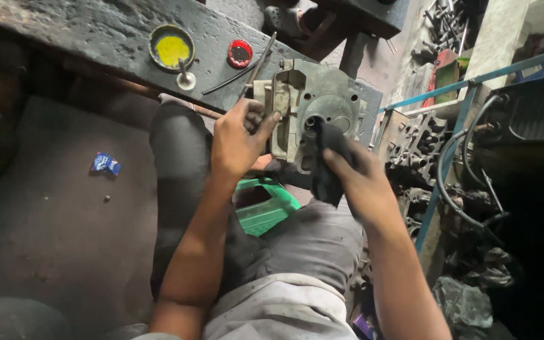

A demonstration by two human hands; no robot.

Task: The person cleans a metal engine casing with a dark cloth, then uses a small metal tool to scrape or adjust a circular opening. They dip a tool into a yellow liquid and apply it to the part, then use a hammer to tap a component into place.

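We're mid-wipe: left hand (pixel 239 140) clamps the casting (pixel 313 104) at the counter (pixel 96 38) edge, right hand (pixel 354 173) grips rag (pixel 325 157); next, steady pressure into the bore.

Floor (pixel 51 214) left open; engine parts (pixel 420 148) crowd right

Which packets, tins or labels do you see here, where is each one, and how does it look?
Small packet: on the dark floor, left; crumpled, blue and white.
Open tin: on the bench top; round, yellow paste inside.
Small tin: right of it; round, red rim.
No signs or screens.
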